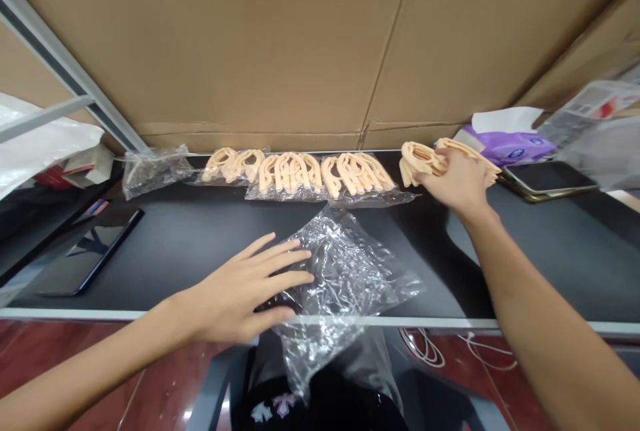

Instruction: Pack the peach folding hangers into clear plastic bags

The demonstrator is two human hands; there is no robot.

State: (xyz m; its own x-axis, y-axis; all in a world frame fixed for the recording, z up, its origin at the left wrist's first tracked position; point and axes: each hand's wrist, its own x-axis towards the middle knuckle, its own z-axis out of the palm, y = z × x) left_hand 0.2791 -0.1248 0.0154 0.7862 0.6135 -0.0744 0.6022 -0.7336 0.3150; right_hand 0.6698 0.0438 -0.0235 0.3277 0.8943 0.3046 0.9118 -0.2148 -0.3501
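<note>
A clear plastic bag lies crumpled over the front edge of the dark desk. My left hand rests at its left side, palm down with fingers spread. At the right back, my right hand has its fingers curled over a stack of beige plastic hooked pieces, which stick out on both sides of it; the fingertips are hidden. Along the back edge lie more beige pieces in clear bags: a left group, a middle group and a right group.
A dark phone lies at the left. Another phone and a purple tissue pack are at the right back. An empty-looking clear bag lies back left. Cardboard rises behind the desk.
</note>
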